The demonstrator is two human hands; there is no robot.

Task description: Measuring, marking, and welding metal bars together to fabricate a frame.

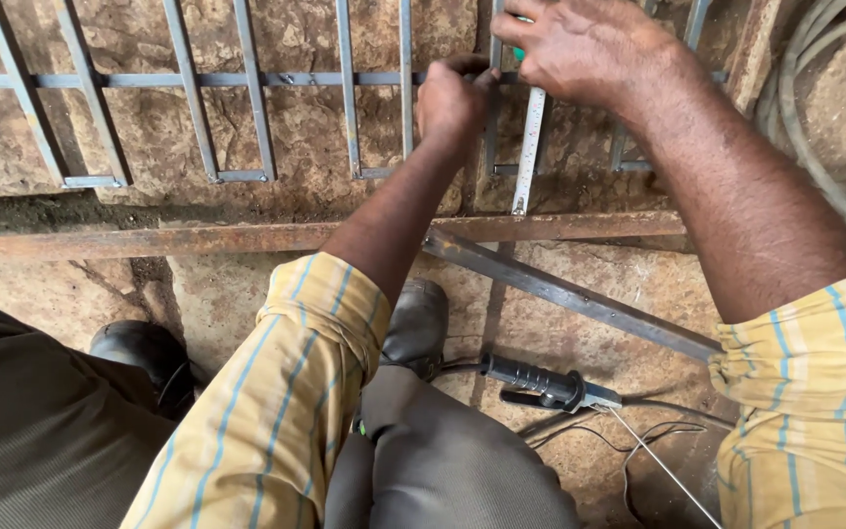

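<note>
Yellow striped sleeve (266, 421) and grey trouser knee (452, 460) nearest camera. Welding electrode holder (540, 384) on floor beside black shoe (415, 323). Left hand (452, 103) fingers closed, pinching metal grille (247, 80) crossbar. Right hand (589, 49) fingers curled, pressing tape measure (531, 147) against grille. Tape blade hangs down toward rusty angle bar (198, 238).

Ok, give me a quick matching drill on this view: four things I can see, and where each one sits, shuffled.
Things:
1. tape measure
2. welding electrode holder
3. rusty steel bar
4. left hand

Places:
A. lying on the ground by the knee
B. gripping the grille's cross bar
C. running across the ground below the grille
D. hanging down the grille under the right hand

Pairs: 1-D, 2-A, 3-C, 4-B
</note>
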